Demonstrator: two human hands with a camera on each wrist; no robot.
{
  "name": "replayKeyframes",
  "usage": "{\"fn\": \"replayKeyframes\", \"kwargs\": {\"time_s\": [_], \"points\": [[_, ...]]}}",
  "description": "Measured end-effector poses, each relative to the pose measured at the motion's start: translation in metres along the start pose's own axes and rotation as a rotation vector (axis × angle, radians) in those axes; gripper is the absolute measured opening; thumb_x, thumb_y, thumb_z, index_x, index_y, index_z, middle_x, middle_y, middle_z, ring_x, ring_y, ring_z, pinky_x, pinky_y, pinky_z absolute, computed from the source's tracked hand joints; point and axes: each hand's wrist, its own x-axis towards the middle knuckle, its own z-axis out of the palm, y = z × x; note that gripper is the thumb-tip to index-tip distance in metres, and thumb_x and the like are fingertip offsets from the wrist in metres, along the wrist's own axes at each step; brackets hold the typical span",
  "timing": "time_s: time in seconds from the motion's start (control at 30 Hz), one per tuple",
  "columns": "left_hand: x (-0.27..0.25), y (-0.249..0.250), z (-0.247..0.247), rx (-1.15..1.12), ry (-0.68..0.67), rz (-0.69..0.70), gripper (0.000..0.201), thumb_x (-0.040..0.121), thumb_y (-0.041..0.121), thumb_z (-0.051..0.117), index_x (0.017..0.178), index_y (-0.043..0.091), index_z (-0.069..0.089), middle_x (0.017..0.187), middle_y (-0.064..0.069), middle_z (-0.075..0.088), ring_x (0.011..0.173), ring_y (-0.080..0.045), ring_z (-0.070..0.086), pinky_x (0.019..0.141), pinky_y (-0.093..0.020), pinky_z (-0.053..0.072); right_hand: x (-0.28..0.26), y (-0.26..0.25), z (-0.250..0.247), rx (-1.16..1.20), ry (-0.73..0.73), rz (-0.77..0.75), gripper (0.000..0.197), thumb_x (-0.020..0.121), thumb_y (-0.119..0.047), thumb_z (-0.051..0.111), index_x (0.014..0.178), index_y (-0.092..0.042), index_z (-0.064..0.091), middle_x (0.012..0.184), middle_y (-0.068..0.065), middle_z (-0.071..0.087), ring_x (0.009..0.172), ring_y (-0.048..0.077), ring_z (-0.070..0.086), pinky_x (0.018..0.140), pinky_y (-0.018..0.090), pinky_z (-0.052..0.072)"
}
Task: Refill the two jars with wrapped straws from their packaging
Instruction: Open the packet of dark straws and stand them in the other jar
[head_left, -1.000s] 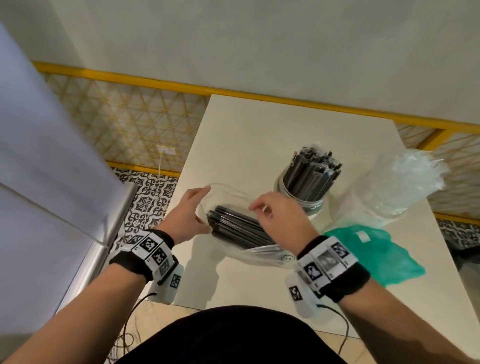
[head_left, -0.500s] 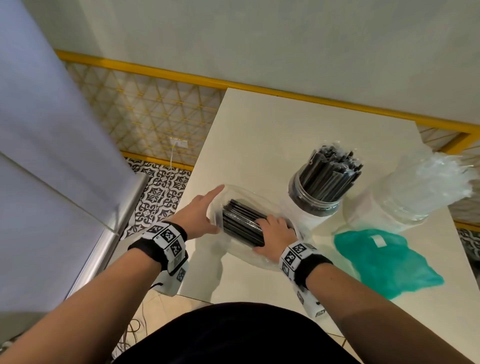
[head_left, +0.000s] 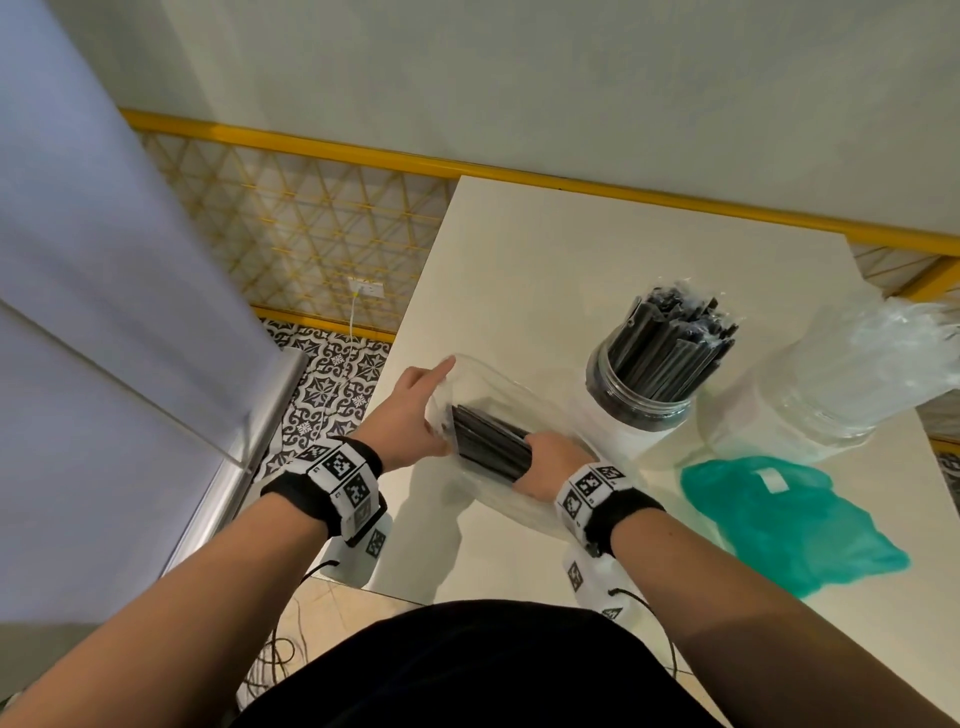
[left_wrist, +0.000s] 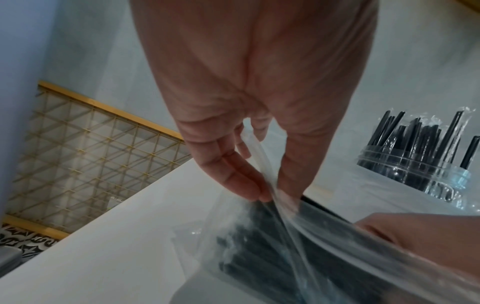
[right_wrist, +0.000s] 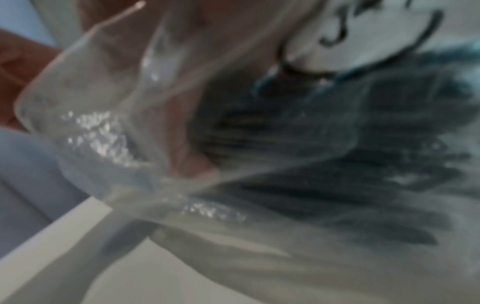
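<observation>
Left hand (head_left: 410, 415) pinches the clear plastic bag's (head_left: 483, 382) mouth; right hand (head_left: 550, 462), inside, curls around the black wrapped straws (head_left: 488, 441). Next, probably lift them toward the clear straw-filled jar (head_left: 644, 395) beyond the right hand.

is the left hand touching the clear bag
Touching: the left wrist view shows the left hand pinching the edge of the clear bag between thumb and fingers.
</observation>
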Motion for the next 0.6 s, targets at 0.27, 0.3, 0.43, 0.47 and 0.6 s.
{"fn": "replayKeyframes", "kwargs": {"time_s": [0.27,0.3,0.43,0.47,0.6], "points": [[0.003,0.019,-0.01,0.008,0.045,0.007,0.1,0.073,0.008,0.079,0.152,0.026,0.021,0.138,0.006,0.032,0.081,-0.015,0.063,0.08,-0.037,0.058,-0.018,0.014,-0.034,0.516,0.044,-0.126,0.04,0.077,-0.017,0.076,0.112,-0.015,0.057,0.104,0.004,0.069,0.098,0.022,0.066,0.089,0.034,0.052],[0.003,0.021,-0.01,0.017,0.051,0.003,0.098,0.073,0.008,0.079,0.151,0.024,0.021,0.137,0.008,0.031,0.08,-0.014,0.064,0.077,-0.037,0.058,-0.023,0.013,-0.039,0.567,0.068,-0.164,0.046,0.076,-0.02,0.079,0.116,-0.017,0.058,0.107,0.001,0.069,0.1,0.018,0.065,0.092,0.032,0.051],[0.008,0.023,-0.009,0.025,0.05,0.01,0.097,0.074,0.007,0.079,0.151,0.022,0.022,0.142,0.005,0.031,0.077,-0.015,0.067,0.077,-0.03,0.057,-0.054,-0.005,-0.075,0.675,0.217,-0.281,0.042,0.078,-0.031,0.078,0.113,-0.022,0.058,0.092,-0.015,0.067,0.088,-0.001,0.063,0.081,0.016,0.048],[0.009,0.023,-0.009,0.017,0.047,0.015,0.099,0.074,0.007,0.079,0.152,0.023,0.02,0.141,0.005,0.032,0.077,-0.016,0.068,0.077,-0.03,0.057,-0.062,-0.007,-0.087,0.751,0.268,-0.296,0.037,0.079,-0.031,0.077,0.109,-0.017,0.06,0.088,-0.011,0.069,0.085,0.002,0.066,0.081,0.018,0.05],[0.012,0.02,-0.007,0.034,0.057,0.023,0.1,0.074,0.01,0.079,0.153,0.024,0.02,0.14,0.006,0.034,0.078,-0.016,0.068,0.071,-0.021,0.051,-0.087,0.002,-0.137,1.037,0.644,-0.326,0.025,0.082,-0.02,0.074,0.098,-0.002,0.067,0.086,0.003,0.074,0.081,0.01,0.07,0.076,0.017,0.053]]}}
